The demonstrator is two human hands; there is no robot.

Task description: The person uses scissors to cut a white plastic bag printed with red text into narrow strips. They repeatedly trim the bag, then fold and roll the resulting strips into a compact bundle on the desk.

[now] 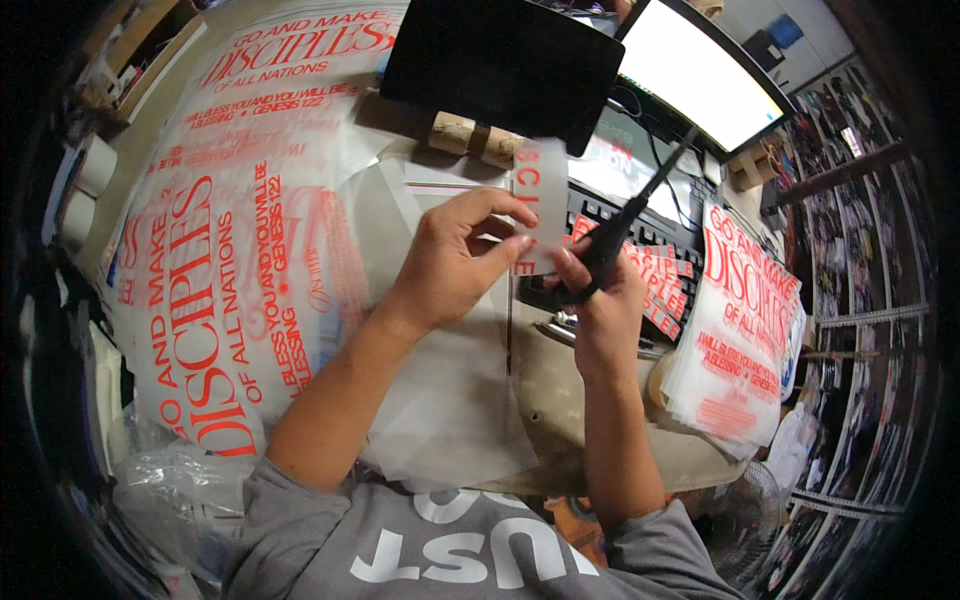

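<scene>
Between the thumb and fingers of my left hand (450,255) is a small translucent film strip (543,195) with red letters, held upright over the table's middle. My right hand (608,315) grips a pair of black scissors (622,228) just right of the strip. Their blades point up and to the right, away from the film. Several cut film strips (655,285) with red print lie on a black keyboard (590,205) beyond my right hand. Whether the scissors touch the strip's lower edge I cannot tell.
Large translucent sheets (165,220) with red print cover the table's left side. A smaller stack of printed sheets (740,330) lies at the right. Behind stand a dark panel (500,65), a brown roll (470,138) and a lit monitor (700,70). Filled shelves (865,320) line the right.
</scene>
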